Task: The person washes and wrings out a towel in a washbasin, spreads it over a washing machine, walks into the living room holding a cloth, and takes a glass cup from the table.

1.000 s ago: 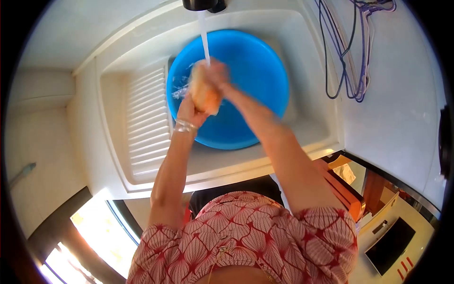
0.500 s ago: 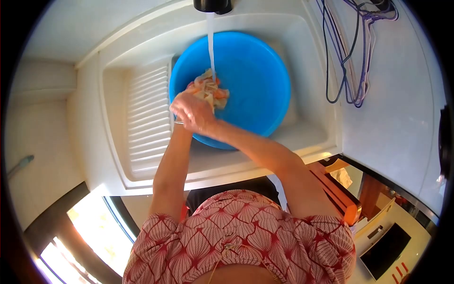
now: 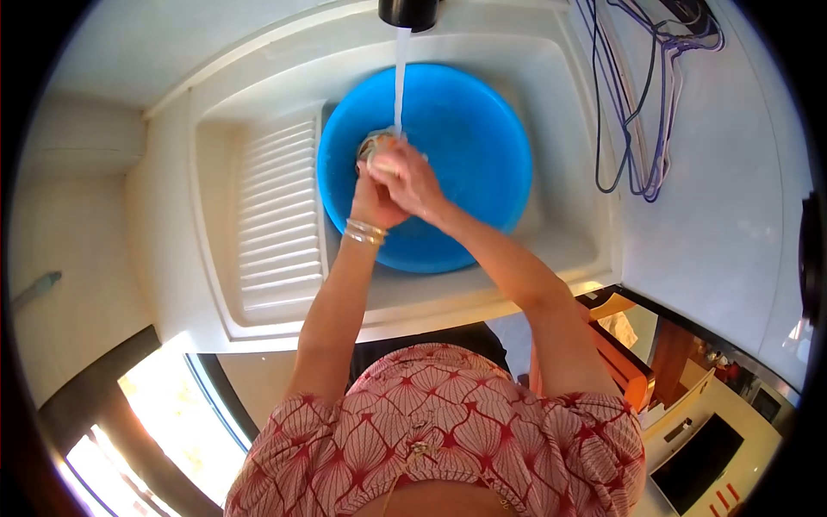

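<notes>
A wet, bunched cloth, cream with orange patches, is squeezed between my hands over the left part of a blue basin. My right hand is closed on it from the right and partly covers it. Below and to the left, my left hand, with bracelets at the wrist, also grips the cloth; some of its fingers are hidden behind the right hand. A stream of water falls from the black faucet onto or right beside the cloth.
The basin stands in a pale laundry sink with a ribbed washboard at its left. Several hangers lie on the white counter to the right. A wooden chair is behind the counter edge.
Both hands have moved up and to the right with the cloth, toward the water stream. The cloth is now more compact and more covered by my fingers, and my hands no longer cross.
</notes>
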{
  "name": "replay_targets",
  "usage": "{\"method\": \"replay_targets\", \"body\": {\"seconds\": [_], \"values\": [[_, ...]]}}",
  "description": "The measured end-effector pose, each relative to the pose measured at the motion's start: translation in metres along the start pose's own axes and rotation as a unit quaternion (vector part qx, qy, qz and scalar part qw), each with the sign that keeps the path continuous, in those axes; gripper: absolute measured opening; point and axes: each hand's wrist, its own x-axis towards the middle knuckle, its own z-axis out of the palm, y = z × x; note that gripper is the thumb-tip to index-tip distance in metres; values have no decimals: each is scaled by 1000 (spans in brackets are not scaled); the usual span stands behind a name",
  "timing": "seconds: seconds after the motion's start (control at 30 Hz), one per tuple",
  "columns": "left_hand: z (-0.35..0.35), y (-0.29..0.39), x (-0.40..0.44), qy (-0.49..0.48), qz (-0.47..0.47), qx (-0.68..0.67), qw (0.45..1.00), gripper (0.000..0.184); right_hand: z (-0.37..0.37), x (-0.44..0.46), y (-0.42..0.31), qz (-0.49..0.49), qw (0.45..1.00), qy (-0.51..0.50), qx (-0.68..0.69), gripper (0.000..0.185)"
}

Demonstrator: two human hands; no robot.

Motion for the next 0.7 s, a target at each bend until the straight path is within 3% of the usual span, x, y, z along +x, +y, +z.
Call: {"method": "replay_targets", "body": {"seconds": [0.03, 0.07, 0.13, 0.17, 0.23, 0.33, 0.4, 0.43, 0.47, 0.5, 0.53, 0.57, 0.63, 0.7], "values": [[13, 6, -6, 31, 26, 86, 995, 65, -14, -10, -32, 16, 998, -40, 50, 11], [15, 12, -6, 29, 27, 84, 996, 65, -25, -17, -44, 15, 998, -42, 48, 11], [19, 21, -4, 19, -54, 106, 993, 64, -45, -29, -63, -93, 986, -139, 16, 11], [42, 22, -12, 124, -88, 100, 983, 61, -54, -32, -75, -99, 985, -140, 13, 11], [52, 17, -14, 112, -72, 89, 987, 60, -67, -30, -97, -83, 980, -174, 50, 12], [54, 18, -10, 34, -53, 86, 994, 55, -79, -8, -103, -120, 982, -89, 116, 10], [69, 5, -16, 107, -14, -34, 994, 45, -85, 21, -80, -103, 981, -29, 160, 11], [62, 3, -21, 103, -11, -31, 994, 45, -88, 38, -72, -1, 994, -53, 101, 12], [50, 4, -24, 129, 54, 45, 989, 40, -88, 56, -64, 99, 991, -74, 41, 14], [48, 6, -26, 134, 86, 85, 984, 38, -82, 70, -46, 90, 993, -69, 42, 14], [46, 9, -28, 142, 117, 125, 975, 36, -74, 80, -21, 3, 999, 1, -52, 16], [46, 12, -31, 137, 75, 65, 986, 38, -75, 97, -5, -82, 983, 72, -147, 17], [41, 15, -39, 95, 8, -2, 995, 42, -96, 146, -6, -26, 972, 218, -78, 21], [19, 13, -48, 132, 11, -6, 991, 37, -121, 188, -14, -86, 921, 340, -168, 25]]}}
